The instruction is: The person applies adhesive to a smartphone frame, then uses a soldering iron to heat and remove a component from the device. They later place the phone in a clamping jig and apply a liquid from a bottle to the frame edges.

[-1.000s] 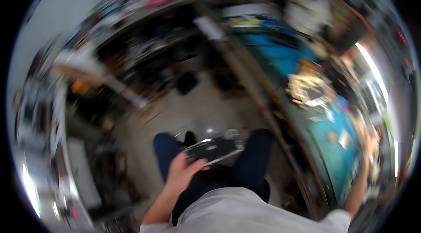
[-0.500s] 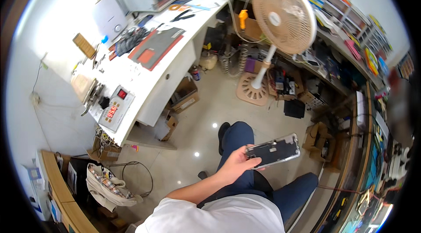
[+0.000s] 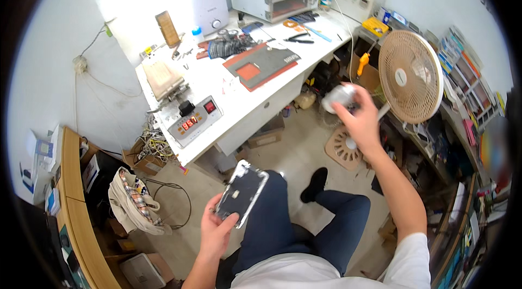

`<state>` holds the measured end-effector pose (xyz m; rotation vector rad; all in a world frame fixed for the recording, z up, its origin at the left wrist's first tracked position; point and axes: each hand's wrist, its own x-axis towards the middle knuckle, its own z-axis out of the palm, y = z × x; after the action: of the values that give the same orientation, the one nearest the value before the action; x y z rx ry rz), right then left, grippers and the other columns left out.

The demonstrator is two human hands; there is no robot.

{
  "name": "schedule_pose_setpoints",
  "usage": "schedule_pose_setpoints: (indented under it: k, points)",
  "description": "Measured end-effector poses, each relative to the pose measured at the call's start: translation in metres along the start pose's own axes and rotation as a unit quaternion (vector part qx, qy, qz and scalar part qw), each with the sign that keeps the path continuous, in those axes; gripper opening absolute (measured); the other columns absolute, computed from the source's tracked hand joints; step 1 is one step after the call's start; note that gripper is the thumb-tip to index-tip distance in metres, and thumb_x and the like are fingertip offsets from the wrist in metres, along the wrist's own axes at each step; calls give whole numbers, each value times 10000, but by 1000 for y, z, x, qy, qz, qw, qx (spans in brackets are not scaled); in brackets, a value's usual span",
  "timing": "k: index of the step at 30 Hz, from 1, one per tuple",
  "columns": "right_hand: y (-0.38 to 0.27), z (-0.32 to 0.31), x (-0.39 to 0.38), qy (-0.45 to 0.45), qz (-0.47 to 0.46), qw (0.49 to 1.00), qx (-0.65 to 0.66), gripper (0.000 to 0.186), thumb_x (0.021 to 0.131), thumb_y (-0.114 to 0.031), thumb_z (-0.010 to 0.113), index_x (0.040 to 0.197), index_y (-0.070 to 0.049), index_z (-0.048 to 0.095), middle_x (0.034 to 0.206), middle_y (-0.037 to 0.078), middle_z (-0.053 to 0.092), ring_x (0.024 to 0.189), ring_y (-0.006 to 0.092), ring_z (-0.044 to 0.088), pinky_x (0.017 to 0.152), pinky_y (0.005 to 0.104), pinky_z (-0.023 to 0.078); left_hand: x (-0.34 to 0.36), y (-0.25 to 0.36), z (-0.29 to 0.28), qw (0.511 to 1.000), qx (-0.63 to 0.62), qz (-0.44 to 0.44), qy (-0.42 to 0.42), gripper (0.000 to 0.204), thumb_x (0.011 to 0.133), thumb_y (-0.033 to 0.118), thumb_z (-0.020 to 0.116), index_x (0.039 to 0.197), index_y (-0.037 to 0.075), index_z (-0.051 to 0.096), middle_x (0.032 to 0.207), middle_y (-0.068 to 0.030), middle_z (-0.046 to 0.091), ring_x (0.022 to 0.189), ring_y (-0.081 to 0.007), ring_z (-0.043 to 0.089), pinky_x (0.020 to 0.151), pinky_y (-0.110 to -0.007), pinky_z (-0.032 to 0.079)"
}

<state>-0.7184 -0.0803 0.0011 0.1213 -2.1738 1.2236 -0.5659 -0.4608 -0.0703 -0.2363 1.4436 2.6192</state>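
In my left hand is a phone panel, black inside with a thin silvery rim and a small pale patch. The thumb lies over its lower edge, and the panel tilts above my left thigh. My right hand is raised out in front, between the white bench and the fan. Its fingers are closed around a rounded, whitish-silver object, too smeared by motion to name.
A grey-and-red work mat, black pliers and a control box with a lit red display lie on the bench. A pedestal fan stands front right. A cloth bag sits low on the left.
My view has swung right-to-left toward the bench. The phone panel has moved left and stands more upright in my left hand. My right hand has come up forward, holding a whitish object.
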Motion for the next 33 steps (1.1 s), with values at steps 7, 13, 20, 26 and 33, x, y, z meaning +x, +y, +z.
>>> schedule_pose_setpoints:
  k: [7,13,20,26,33]
  points:
    - [-2,175,150,-129,-82,988,22,533,832,-278,843,1278,-41,672,1050,177,756,964,348,738,841,435,574,-26,9,-10,991,-36,63,116,655,893,-129,749,1478,-61,461,1342,-156,666,1182,-223,692,1039,-369,569]
    - [-31,303,193,-178,-109,977,-50,497,831,-353,844,1186,-49,673,899,130,738,872,340,726,777,451,559,-40,8,-29,966,-14,131,224,695,864,-55,795,1472,-47,459,1330,-161,659,1166,-253,697,1036,-417,585]
    - [-17,385,220,-228,-65,965,-114,473,829,-402,860,1127,-88,670,1083,151,776,1055,362,740,867,485,581,-37,22,-33,938,-24,214,272,744,863,18,839,1489,-35,441,1326,-129,655,1165,-230,687,1020,-398,589]
    - [-1,397,203,-228,-60,964,-119,475,856,-346,828,1211,-77,667,1104,164,769,1059,373,735,887,507,576,-23,60,-23,918,23,250,306,738,866,-12,817,1498,-34,436,1341,-121,644,1174,-213,671,1022,-367,554]
    - [-91,288,168,-257,-20,942,214,251,1009,-228,706,1165,-33,725,951,107,775,763,165,696,723,338,559,30,122,33,918,89,280,266,692,882,-106,746,1497,-29,439,1344,-120,623,1207,-198,652,1050,-355,534]
